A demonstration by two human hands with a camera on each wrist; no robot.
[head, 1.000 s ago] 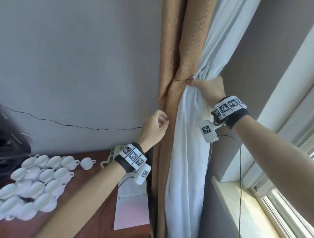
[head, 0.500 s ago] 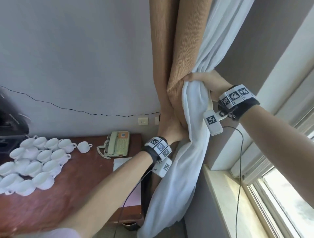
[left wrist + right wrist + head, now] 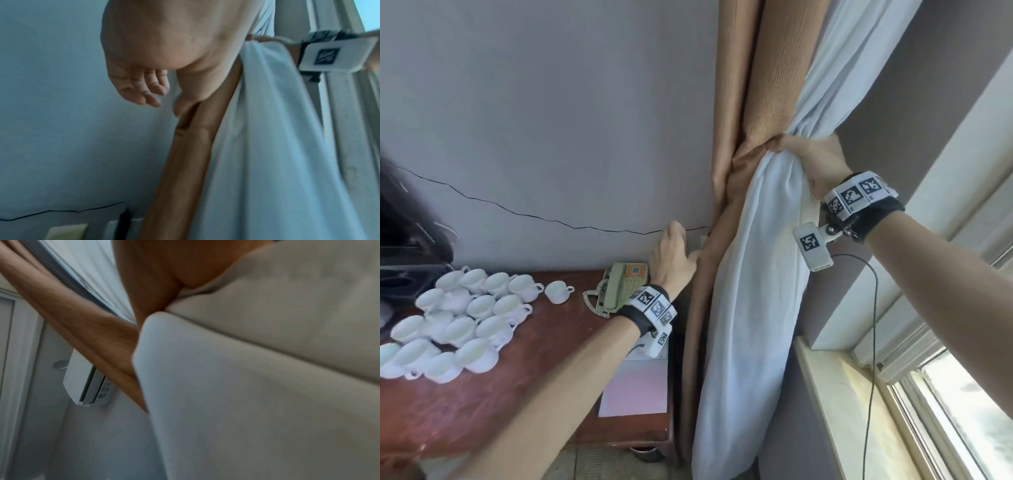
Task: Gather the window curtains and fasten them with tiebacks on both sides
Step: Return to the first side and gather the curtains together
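My right hand [image 3: 822, 161] is clenched around the gathered curtains at the bunching point, fingers wrapped over both layers. The white curtain [image 3: 753, 308] hangs below that grip in a loose bulge; above it, the fabric runs up in tight pleats. The tan curtain [image 3: 746, 89] lies against its left side, pinched in at the same height and hanging straight down beside the wall [image 3: 551, 120].

My left hand [image 3: 671, 257] is released: the fingers [image 3: 144, 92] are loosely extended and hold nothing, while the thumb rests against the edge of the tan curtain lower down. No tieback can be identified in any view.

A thin black wire [image 3: 517, 214] runs along the wall toward the curtain. Below the left hand, a wooden table [image 3: 482, 411] carries a green telephone [image 3: 619, 287], white cups [image 3: 458, 325] and a pink sheet [image 3: 633, 390]. The window sill [image 3: 842, 394] lies below my right forearm.
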